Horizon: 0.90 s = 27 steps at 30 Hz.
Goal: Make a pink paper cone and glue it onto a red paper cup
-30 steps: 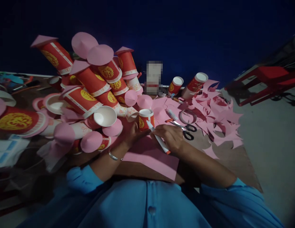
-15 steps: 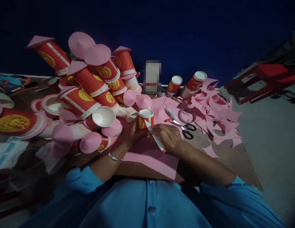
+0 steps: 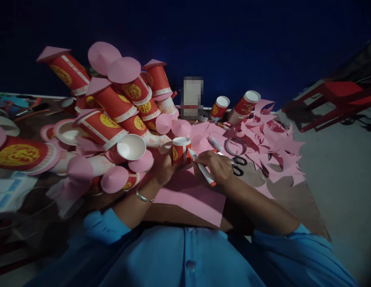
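Observation:
My left hand (image 3: 165, 168) is closed around the lower left of a red paper cup (image 3: 181, 150) with a yellow emblem and a white rim. The cup stands upright, rim up, in front of me. My right hand (image 3: 214, 165) grips a white marker pen (image 3: 206, 173) with an orange-red end. The pen slants, its upper tip at the cup's right side; whether it touches cannot be made out. Beneath both hands lies a pink paper sheet (image 3: 193, 199). Black-handled scissors (image 3: 238, 171) lie right of my right hand, their blades mostly hidden by it.
Red paper cups (image 3: 112, 101) with pink cone tops are heaped on the left. Pink paper scraps (image 3: 275, 147) cover the right side beside a tape roll (image 3: 235, 146). Two upright cups (image 3: 220, 107) stand at the back. A red stool (image 3: 338, 97) is beyond the table's right edge.
My right hand and the marker pen have shifted right, with the pen tip now at the cup's right side. The cup has moved slightly left and turned. The hand now covers the scissor blades.

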{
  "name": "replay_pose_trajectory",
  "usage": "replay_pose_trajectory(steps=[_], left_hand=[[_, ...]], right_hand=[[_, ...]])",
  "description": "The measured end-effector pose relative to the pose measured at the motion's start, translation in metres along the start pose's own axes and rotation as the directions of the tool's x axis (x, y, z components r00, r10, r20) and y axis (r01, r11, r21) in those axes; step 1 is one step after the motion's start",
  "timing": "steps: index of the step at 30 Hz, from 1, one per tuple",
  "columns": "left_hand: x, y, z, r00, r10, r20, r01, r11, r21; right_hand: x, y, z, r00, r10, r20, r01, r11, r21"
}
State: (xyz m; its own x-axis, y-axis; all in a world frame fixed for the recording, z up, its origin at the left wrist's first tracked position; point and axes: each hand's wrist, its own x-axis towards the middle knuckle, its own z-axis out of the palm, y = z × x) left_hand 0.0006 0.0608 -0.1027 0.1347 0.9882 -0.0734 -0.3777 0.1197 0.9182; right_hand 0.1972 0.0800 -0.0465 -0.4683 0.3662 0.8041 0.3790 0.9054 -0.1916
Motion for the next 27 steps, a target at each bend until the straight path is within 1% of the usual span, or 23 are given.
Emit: replay_pose_trajectory(steps=[3,6,12,14,17,23,27], left_hand=[[0.0003,-0.0015,-0.0011,1.0,0.006,-0.016,-0.006,1.0,-0.009],[-0.0009,0.0012,-0.0003,0.999,-0.025,-0.038,0.024,0.999,-0.027],[-0.0028,0.0038,-0.0001,1.0,-0.001,-0.024,-0.001,0.998,-0.069],[-0.0032,0.0021,-0.0018,1.0,-0.015,-0.018,0.013,0.995,-0.098],[-0.0041,0.0004,-0.0041,0.999,-0.047,-0.011,0.045,0.991,-0.122],[-0.0046,0.0013,-0.0062,0.999,-0.044,-0.007,0.042,0.993,-0.114],[-0.0041,-0.0001,-0.0086,0.999,-0.039,-0.027,0.036,0.993,-0.113]], right_hand=[[0.0021,0.0007,-0.0016,1.0,0.019,-0.005,-0.019,1.0,-0.001],[0.0036,0.0012,-0.0029,1.0,0.024,-0.003,-0.024,1.0,-0.003],[0.0003,0.0033,-0.0026,1.0,0.022,0.009,-0.022,0.999,-0.032],[-0.0006,0.004,-0.002,1.0,0.024,0.0,-0.024,0.999,-0.035],[0.0005,0.0041,-0.0014,0.999,0.033,-0.012,-0.033,0.999,-0.017],[0.0063,0.0015,-0.0026,0.998,0.056,-0.028,-0.056,0.998,0.014],[0.0084,-0.0004,-0.0051,0.998,0.059,0.007,-0.059,0.996,0.073]])
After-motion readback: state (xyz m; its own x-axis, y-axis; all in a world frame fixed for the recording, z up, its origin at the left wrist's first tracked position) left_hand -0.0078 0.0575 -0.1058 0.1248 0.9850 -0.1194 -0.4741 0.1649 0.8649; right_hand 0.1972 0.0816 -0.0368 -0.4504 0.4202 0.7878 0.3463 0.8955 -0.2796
